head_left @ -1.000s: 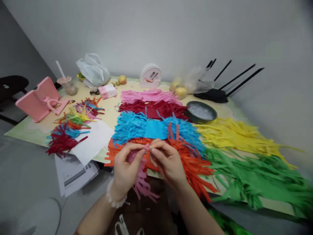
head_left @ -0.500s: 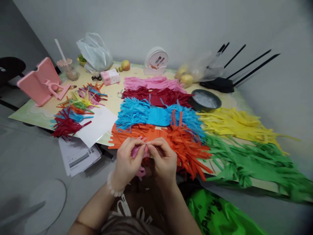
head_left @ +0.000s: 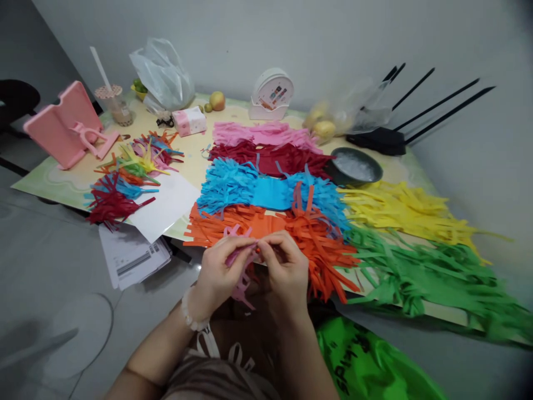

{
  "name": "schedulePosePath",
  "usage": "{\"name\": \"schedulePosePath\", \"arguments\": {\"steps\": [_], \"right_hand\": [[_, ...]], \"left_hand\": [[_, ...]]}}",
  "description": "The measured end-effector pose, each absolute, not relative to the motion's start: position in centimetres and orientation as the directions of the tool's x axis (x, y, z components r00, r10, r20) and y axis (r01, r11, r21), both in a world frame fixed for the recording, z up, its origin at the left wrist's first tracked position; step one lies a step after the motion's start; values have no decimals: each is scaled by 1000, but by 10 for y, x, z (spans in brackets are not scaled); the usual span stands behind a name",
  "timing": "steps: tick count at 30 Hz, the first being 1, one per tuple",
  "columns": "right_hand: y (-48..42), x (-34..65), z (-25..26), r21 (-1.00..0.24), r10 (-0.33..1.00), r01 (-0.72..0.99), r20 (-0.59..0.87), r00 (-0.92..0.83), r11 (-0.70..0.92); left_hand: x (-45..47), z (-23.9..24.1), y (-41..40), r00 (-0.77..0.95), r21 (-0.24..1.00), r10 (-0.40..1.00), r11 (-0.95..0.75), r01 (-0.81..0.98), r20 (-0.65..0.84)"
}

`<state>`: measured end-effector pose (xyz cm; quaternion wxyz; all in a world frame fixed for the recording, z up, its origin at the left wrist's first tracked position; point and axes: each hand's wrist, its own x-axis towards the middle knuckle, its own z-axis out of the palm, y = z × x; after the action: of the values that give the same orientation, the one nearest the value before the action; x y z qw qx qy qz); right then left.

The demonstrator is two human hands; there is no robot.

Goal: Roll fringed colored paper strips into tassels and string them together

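My left hand (head_left: 219,272) and my right hand (head_left: 285,272) meet just off the table's near edge, both pinched on a small pink fringed paper bundle (head_left: 241,280) whose strips hang down between them. A bead bracelet sits on my left wrist. Right behind the hands lies the orange fringed paper (head_left: 291,233), with blue fringed paper (head_left: 266,191), dark red fringed paper (head_left: 270,158) and pink fringed paper (head_left: 258,133) in rows beyond it.
Yellow fringed paper (head_left: 400,208) and green fringed paper (head_left: 425,272) spread to the right. A dark bowl (head_left: 353,166), finished coloured tassels (head_left: 125,178), white sheets (head_left: 162,208), a pink stand (head_left: 62,125), a drink cup (head_left: 113,103) and plastic bags stand around. A green bag (head_left: 366,366) lies below.
The view has tilted down and the table has shifted up in the picture. Both hands keep working the pink bundle; its hanging strips are shorter and more gathered than a second ago.
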<state>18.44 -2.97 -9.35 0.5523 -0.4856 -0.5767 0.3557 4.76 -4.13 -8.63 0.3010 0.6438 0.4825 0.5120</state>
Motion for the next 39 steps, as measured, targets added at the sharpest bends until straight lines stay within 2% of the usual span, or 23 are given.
{"name": "schedulePosePath", "arguments": {"steps": [4, 7, 12, 15, 17, 21, 25, 31, 37, 39], "right_hand": [[-27, 189, -90, -920, 952, 246, 304, -38, 304], [-26, 193, -87, -891, 942, 306, 318, -105, 335], [-26, 198, -88, -912, 953, 277, 295, -66, 302], [-27, 196, -89, -921, 957, 268, 288, -17, 282], [-28, 195, -88, -929, 962, 250, 267, -51, 271], [-26, 198, -85, -955, 967, 201, 186, -175, 220], [-24, 203, -80, -962, 976, 182, 185, -118, 204], [-27, 198, -74, -931, 963, 273, 199, -184, 244], [-33, 186, -74, -951, 975, 220, 203, -86, 217], [-36, 180, -76, -957, 978, 205, 196, -75, 207]], "left_hand": [[45, -89, -41, -6, 842, 913, -375, 387, 409], [45, -90, -43, -7, 844, 923, -350, 407, 386], [46, -89, -46, -36, 950, 980, -181, 253, 196], [43, -88, -44, -25, 963, 989, -135, 234, 145], [40, -87, -44, -26, 973, 992, -118, 196, 126], [40, -87, -44, -27, 999, 999, -37, 36, 38], [42, -90, -43, 32, 984, 996, 85, -154, -81], [38, -89, -42, 75, 987, 996, 60, -149, -49], [29, -95, -53, 137, 956, 981, 171, -240, -141], [26, -100, -60, 154, 958, 976, 186, -218, -155]]}}
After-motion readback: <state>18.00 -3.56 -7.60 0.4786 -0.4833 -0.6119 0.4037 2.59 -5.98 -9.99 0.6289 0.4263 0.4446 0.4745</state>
